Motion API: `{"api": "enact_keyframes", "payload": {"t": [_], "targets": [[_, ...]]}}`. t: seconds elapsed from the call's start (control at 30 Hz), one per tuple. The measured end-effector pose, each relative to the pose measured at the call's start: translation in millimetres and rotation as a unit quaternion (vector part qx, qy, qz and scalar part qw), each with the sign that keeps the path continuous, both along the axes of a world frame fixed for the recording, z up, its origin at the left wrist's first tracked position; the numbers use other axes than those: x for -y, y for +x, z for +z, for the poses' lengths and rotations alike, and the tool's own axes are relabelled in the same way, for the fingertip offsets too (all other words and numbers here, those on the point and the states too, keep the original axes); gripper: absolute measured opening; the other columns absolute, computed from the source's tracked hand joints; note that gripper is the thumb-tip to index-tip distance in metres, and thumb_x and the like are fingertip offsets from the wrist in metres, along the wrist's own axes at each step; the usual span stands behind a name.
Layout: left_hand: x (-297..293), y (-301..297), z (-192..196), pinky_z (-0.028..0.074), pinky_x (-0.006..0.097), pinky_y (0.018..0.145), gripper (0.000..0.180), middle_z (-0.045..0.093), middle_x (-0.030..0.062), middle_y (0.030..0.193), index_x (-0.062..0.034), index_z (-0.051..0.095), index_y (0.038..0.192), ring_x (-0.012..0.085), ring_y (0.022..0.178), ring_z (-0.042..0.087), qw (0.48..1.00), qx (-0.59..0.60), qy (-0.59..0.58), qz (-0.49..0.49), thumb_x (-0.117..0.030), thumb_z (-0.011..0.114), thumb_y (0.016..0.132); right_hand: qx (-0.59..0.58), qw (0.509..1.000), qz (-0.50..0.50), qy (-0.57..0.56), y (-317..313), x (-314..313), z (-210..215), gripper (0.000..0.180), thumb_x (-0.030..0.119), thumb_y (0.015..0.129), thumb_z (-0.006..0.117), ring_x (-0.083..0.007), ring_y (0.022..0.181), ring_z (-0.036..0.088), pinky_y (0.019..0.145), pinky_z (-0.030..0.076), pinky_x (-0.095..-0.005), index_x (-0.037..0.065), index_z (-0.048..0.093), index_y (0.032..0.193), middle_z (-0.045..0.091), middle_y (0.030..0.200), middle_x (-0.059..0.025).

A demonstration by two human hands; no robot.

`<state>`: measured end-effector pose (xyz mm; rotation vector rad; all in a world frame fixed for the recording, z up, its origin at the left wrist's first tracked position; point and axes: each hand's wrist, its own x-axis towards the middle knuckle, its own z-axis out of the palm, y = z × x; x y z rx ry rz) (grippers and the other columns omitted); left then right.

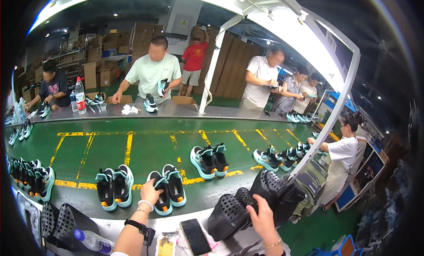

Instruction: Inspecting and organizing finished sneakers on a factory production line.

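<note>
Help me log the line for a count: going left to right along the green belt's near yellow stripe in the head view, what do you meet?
Cluster of black-and-teal sneakers → lone black-and-teal pair → pair touched by the left hand → black-and-teal pair with orange soles → far-right group of sneakers.

On the conveyor belt (145,145), the left hand (150,192) rests on the near pair of sneakers (167,189), another pair (114,187) just left, the right hand (263,218) gripping what looks like perforated shoe moulds (247,203) at the belt's near-right edge.
</note>
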<state>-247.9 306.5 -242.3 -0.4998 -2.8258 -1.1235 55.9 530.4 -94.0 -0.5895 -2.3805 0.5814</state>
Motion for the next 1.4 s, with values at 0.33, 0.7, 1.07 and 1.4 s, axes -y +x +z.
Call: {"api": "enact_keyframes", "payload": {"t": [0.33,0.7,1.07,1.4], "targets": [[-11.9,41.9,43.1,0.039,0.042,0.093,0.046,0.051,0.0169,0.107,-0.0051,0.053,0.112,0.0348,0.106,0.047,0.956,-0.269,0.118,-0.003,-0.008,0.063,0.068,0.039,0.995,-0.093,-0.012,9.5,-15.6,-2.3,0.048,0.024,0.073,0.074,-0.0351,0.080,0.064,0.072,0.049,-0.0393,-0.001,0.053,0.108,0.064,0.083,-0.0227],[-24.5,81.2,5.0,0.038,0.037,0.083,0.024,0.055,0.0046,0.090,-0.0122,0.070,0.085,0.0240,0.094,0.050,0.958,-0.238,-0.131,-0.088,-0.029,0.072,0.067,0.107,0.973,0.203,0.010,-90.6,69.3,25.2,0.041,0.028,0.077,0.070,-0.0388,0.072,0.062,0.066,0.049,-0.0423,-0.005,0.055,0.096,0.063,0.078,-0.0241],[-18.2,78.3,-8.3,0.041,0.040,0.074,0.024,0.057,0.0041,0.084,-0.0181,0.071,0.081,0.0241,0.088,0.054,0.963,-0.227,-0.125,-0.078,-0.034,0.072,0.063,0.203,0.943,0.144,0.222,-240.5,83.7,-90.7,0.021,0.027,0.072,0.068,-0.0282,0.072,0.066,0.065,0.053,-0.0387,0.006,0.067,0.074,0.066,0.074,-0.0142],[-2.1,70.6,-17.0,0.045,0.041,0.069,0.015,0.059,0.0090,0.084,-0.0083,0.063,0.085,0.0295,0.080,0.055,0.941,-0.288,-0.133,-0.113,-0.018,0.063,0.073,0.210,0.976,0.032,-0.046,-285.0,105.6,-121.9,0.016,0.017,0.081,0.056,-0.0267,0.081,0.067,0.068,0.054,-0.0363,0.009,0.069,0.085,0.068,0.086,-0.0129]]}}
